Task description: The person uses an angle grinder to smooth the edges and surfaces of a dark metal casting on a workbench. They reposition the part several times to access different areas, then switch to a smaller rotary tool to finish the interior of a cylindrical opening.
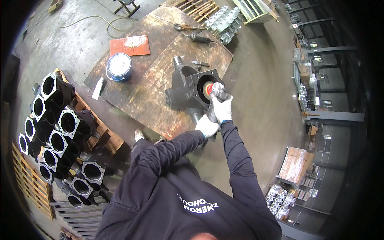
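Observation:
A black cast metal housing [185, 86] lies on the worn brown table [140, 94], its square flanged opening turned to the right. At that opening is a hand grinder [218, 89] with a silver head and a round red-and-tan disc [208, 89], the disc partly inside the bore. My right hand [222, 108], in a white glove, is closed around the grinder just behind its head. Lower on the tool's dark body, my left hand [207, 127], also gloved, is wrapped round it next to the housing's lower pipe stub. The hands hide most of the grinder's body.
On the table are a blue bucket [119, 66], a red board [130, 45], a white tube [98, 89], a second power tool [197, 38] and a small metal tool [200, 63]. Several black castings [57, 143] are stacked on pallets at left. Silver castings [225, 25] stand beyond the table.

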Demonstrator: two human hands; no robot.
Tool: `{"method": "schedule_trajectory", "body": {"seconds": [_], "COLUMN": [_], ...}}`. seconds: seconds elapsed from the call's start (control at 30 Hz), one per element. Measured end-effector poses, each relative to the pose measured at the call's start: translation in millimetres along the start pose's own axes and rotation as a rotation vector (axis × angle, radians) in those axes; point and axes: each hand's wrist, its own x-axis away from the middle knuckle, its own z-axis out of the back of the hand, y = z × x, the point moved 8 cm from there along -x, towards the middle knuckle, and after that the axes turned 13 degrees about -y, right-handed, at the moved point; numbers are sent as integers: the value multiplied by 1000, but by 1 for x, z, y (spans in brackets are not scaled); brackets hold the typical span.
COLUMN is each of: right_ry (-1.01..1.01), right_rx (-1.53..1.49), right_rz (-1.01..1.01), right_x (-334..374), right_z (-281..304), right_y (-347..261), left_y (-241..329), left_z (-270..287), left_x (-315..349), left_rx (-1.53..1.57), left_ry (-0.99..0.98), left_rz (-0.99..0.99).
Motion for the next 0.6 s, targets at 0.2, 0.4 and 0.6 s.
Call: {"method": "schedule_trajectory", "body": {"seconds": [0.2,0.4,0.6], "right_ry": [10,-25,29], "right_rx": [39,1,28], "right_rz": [-29,-36,-18], "right_x": [8,13,13], "right_z": [12,-1,6], "right_y": [2,15,16], "left_y": [8,5,7], "left_z": [-4,-7,-6], "left_x": [8,22,28], "left_rx": [-89,-45,-88], "left_ry": [59,-58,-12], "left_rz": [-12,71,49]}}
